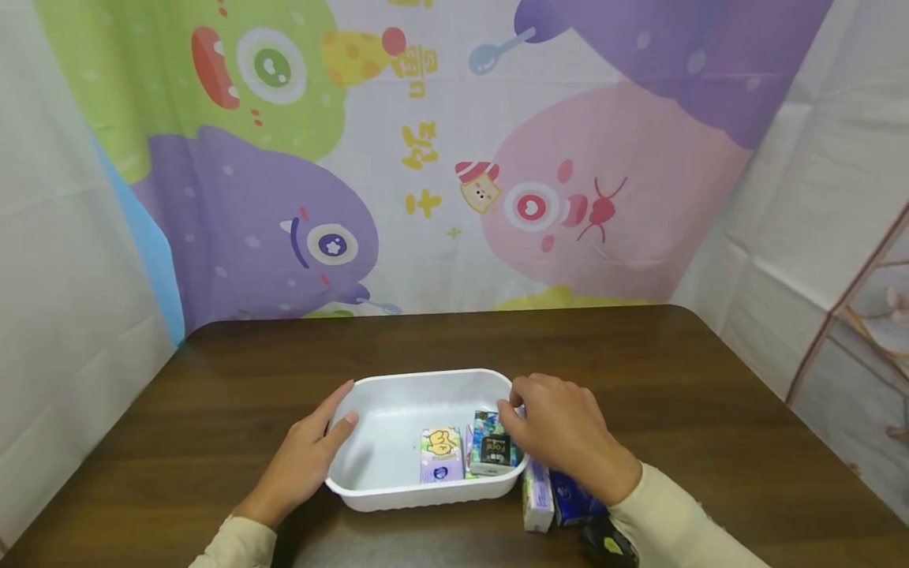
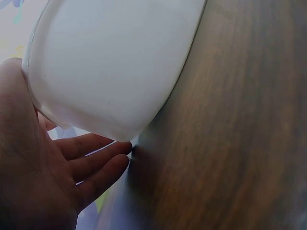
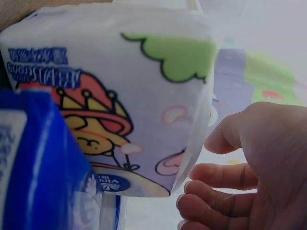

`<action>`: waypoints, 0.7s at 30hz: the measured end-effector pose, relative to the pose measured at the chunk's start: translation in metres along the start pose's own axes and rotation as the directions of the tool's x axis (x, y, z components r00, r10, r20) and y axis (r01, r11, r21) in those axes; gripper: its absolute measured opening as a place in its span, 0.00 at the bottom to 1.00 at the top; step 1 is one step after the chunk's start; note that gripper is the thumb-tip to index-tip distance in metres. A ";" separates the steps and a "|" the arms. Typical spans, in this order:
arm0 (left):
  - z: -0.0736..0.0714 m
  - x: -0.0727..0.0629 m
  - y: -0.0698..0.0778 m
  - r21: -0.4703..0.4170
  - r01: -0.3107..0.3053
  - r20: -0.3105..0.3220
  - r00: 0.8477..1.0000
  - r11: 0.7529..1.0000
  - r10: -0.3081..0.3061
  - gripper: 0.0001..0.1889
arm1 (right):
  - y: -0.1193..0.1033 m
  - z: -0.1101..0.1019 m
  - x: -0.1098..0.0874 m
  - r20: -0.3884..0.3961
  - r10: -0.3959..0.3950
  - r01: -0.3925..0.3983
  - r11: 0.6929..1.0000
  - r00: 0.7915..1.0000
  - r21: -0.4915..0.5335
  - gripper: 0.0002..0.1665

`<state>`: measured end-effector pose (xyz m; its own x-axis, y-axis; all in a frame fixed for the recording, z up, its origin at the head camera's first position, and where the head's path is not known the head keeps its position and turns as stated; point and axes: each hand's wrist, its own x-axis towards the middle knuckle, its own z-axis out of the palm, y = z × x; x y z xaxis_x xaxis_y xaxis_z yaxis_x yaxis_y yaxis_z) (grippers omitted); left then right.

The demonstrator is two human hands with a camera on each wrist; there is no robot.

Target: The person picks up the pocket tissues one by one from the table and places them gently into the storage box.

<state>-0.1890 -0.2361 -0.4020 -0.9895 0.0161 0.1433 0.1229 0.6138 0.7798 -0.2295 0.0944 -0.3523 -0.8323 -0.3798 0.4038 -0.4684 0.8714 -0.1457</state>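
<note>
A white plastic tray (image 1: 398,495) stands on the dark wooden table between my hands. My left hand (image 1: 304,457) holds its left end, thumb over the rim and fingers along the outer wall, as the left wrist view shows. At the right end my right hand (image 1: 564,422) grips the rim with curled fingers, close above tissue packs outside. Inside the tray lie a yellow-and-purple tissue pack (image 1: 442,454) and a dark blue-green tissue pack (image 1: 493,442), against the right side. A third pack between them is mostly hidden.
Outside the tray's right end are a white-purple tissue pack (image 1: 537,497) with a cartoon print and a blue tissue pack (image 1: 574,501). A black object (image 1: 609,544) sits partly under my right sleeve. A cartoon-printed curtain (image 1: 440,260) hangs behind the table's far edge.
</note>
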 end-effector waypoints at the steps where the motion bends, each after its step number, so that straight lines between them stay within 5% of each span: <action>1: 0.000 0.000 0.000 -0.004 -0.002 0.000 1.000 1.000 0.002 0.31 | 0.001 0.000 0.000 -0.001 0.000 0.000 1.000 1.000 -0.001 0.13; 21: 0.002 -0.001 0.000 -0.008 -0.025 -0.022 0.999 1.000 0.025 0.30 | 0.003 0.001 0.000 0.028 0.022 -0.023 1.000 0.999 0.016 0.12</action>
<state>-0.1881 -0.2351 -0.4036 -0.9843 0.0136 0.1761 0.1481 0.6070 0.7808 -0.2313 0.0962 -0.3533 -0.8505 -0.3692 0.3746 -0.4541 0.8748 -0.1688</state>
